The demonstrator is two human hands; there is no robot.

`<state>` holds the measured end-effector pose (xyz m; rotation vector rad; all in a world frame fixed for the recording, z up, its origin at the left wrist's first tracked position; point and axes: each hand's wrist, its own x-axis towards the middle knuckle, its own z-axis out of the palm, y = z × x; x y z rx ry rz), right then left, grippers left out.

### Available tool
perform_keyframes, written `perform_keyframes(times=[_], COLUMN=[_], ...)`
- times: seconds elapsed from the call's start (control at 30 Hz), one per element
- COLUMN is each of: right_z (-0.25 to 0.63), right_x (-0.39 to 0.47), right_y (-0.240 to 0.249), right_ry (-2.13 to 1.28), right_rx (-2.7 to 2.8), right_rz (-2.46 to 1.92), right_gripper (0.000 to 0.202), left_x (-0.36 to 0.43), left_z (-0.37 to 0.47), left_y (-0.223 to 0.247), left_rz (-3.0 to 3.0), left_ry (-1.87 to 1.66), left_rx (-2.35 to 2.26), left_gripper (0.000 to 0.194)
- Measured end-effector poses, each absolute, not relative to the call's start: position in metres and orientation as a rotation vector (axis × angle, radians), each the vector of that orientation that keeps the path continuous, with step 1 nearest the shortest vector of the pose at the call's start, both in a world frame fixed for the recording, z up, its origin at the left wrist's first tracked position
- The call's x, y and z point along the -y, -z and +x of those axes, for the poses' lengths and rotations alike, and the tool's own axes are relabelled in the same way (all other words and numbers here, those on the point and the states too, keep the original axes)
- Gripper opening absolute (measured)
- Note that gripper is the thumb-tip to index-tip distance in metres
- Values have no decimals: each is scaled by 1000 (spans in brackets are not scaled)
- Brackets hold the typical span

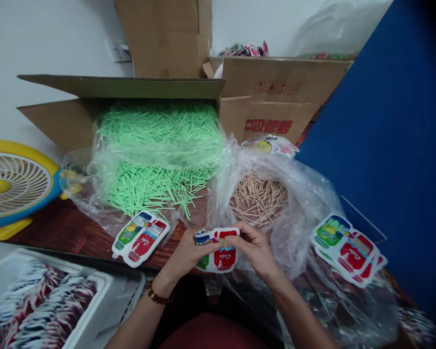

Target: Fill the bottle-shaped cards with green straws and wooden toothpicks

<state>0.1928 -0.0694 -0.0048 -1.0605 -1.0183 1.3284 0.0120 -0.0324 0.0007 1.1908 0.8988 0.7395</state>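
A white-edged packet (225, 259), printed with a red Cola bottle and a green bottle, is held upright between my two hands at the table's front edge. My left hand (185, 254), with a beaded bracelet at its wrist, grips its left side, thumb across the front. My right hand (257, 247) pinches its upper right, where a few tan sticks show in the red bottle's window. Just beyond lies a heap of tan sticks (259, 198) in a clear plastic bag (305, 203). Left of my hands is a similar packet pile (141, 240); another packet pile (349, 249) lies at the right.
Green sticks (160, 131) spill from a bag-lined cardboard box (123, 87) at the back. A yellow and blue fan (18, 184) stands left. At lower left, a white foam box (101, 295) holds rows of packets. A blue panel (392, 145) borders the right; cartons (279, 92) stand behind.
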Motion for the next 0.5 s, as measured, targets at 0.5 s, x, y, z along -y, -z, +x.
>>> perform_keyframes(times=[0.5], right_z=[196], right_x=[59], right_y=[-4], right_ry=[-1249], right_rx=[1263], right_rz=[-1135], right_gripper=[17], left_x=[33], left_z=[14], left_y=[5], left_rz=[1157], left_ry=[-686], left_rx=[-842], left_gripper=[23])
